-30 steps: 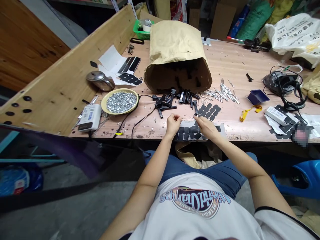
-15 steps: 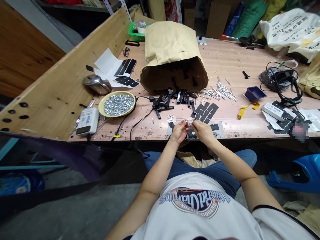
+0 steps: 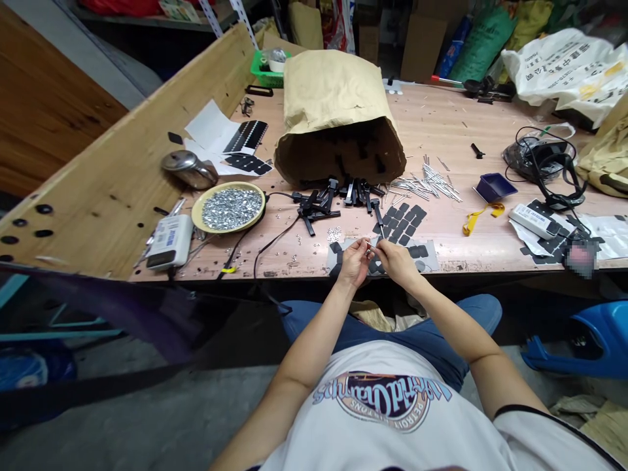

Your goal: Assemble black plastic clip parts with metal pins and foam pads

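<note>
My left hand [image 3: 354,262] and my right hand [image 3: 396,260] meet at the table's front edge, fingers pinched together around a small metal piece [image 3: 369,246] that I cannot name. They hover over a white sheet with black adhesive pads [image 3: 422,251]. Just beyond lie more black pads [image 3: 403,220], a pile of black plastic strips [image 3: 338,195] spilling from a brown paper sack [image 3: 338,118], and a scatter of thin metal pins [image 3: 426,183].
A yellow dish of small silver parts [image 3: 230,207] stands at left, with a white device [image 3: 167,239], cables and a metal mouse-like object [image 3: 189,167]. At right are a blue tray [image 3: 494,187], a yellow strap [image 3: 478,216], black cords [image 3: 549,160] and bags.
Both hands drew back from the black pads toward the table edge and came together, pinching a small metal piece between them. The view shifted slightly.
</note>
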`<state>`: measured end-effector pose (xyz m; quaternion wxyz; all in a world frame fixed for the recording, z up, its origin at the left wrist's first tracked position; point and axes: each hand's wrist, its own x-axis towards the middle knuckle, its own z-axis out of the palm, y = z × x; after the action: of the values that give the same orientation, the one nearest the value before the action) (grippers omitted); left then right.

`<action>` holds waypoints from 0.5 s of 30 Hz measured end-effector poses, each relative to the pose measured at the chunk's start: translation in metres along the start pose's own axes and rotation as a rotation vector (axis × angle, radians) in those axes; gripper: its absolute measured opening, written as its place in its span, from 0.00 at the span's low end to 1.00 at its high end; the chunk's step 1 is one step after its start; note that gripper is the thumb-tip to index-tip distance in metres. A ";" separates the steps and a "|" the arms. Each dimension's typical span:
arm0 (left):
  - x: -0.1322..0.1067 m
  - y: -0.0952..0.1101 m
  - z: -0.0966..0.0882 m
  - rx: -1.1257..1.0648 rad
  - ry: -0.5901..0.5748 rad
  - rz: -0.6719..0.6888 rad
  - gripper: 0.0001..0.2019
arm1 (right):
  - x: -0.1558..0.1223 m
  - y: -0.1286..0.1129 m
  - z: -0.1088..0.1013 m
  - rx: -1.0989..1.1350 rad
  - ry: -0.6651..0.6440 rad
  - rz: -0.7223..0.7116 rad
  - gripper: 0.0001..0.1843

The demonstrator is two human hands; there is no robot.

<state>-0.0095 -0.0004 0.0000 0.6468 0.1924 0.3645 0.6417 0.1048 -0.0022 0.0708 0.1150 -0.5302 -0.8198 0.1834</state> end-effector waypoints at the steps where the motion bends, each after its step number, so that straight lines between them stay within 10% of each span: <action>1: -0.001 0.000 0.002 -0.025 0.007 -0.005 0.07 | 0.000 0.002 0.001 0.030 0.000 -0.002 0.11; 15: -0.005 -0.008 0.011 0.014 0.054 0.053 0.19 | -0.016 0.020 0.006 0.385 0.086 -0.068 0.09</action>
<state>0.0044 -0.0035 0.0029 0.6180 0.1891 0.3813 0.6610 0.1260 -0.0105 0.0565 0.2554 -0.4780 -0.7812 0.3098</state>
